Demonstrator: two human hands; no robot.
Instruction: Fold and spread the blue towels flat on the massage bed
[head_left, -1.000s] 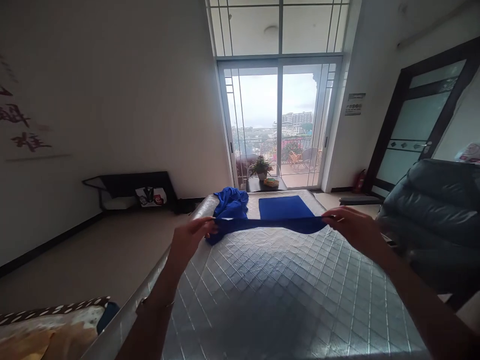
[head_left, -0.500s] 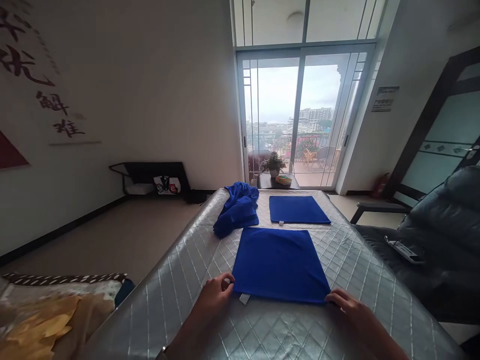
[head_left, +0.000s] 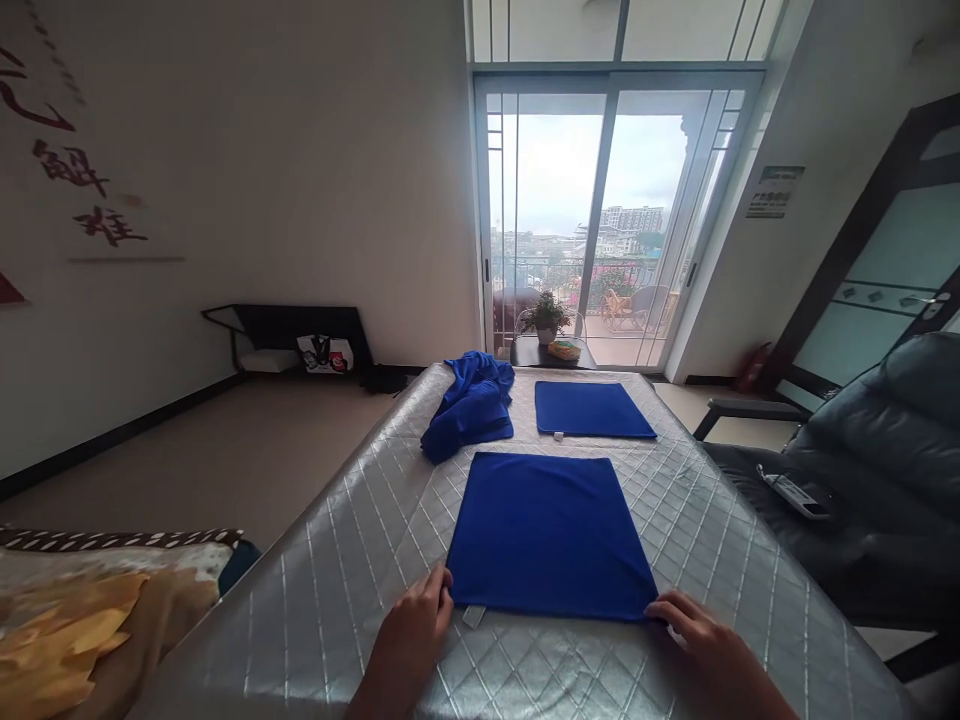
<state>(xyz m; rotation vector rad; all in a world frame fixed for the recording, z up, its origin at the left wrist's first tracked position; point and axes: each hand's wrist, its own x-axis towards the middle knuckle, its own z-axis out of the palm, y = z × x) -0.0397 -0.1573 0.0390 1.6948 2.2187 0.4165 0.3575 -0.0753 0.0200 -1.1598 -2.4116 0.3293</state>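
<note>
Before you, a quilted silver surface (head_left: 360,570) bears a central blue cloth (head_left: 551,540), crumpled heap (head_left: 472,405) at 11 o'clock, second cloth (head_left: 594,410) at 1.

potted plant (head_left: 547,320) | sliding glass door (head_left: 605,170) | printed bag (head_left: 330,357) | dark armchair (head_left: 892,440) | fire extinguisher (head_left: 752,368)

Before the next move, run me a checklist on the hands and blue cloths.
1. Left hand at near-left corner of near blue cloth: ok.
2. Right hand at its near-right corner: ok.
3. Firm pinch by either hand: cannot tell.
4. Near blue cloth spread out, only slight creases: ok.
5. Far blue cloth flat and apart from the near one: ok.
6. Crumpled blue cloth spread flat: not ok.
</note>
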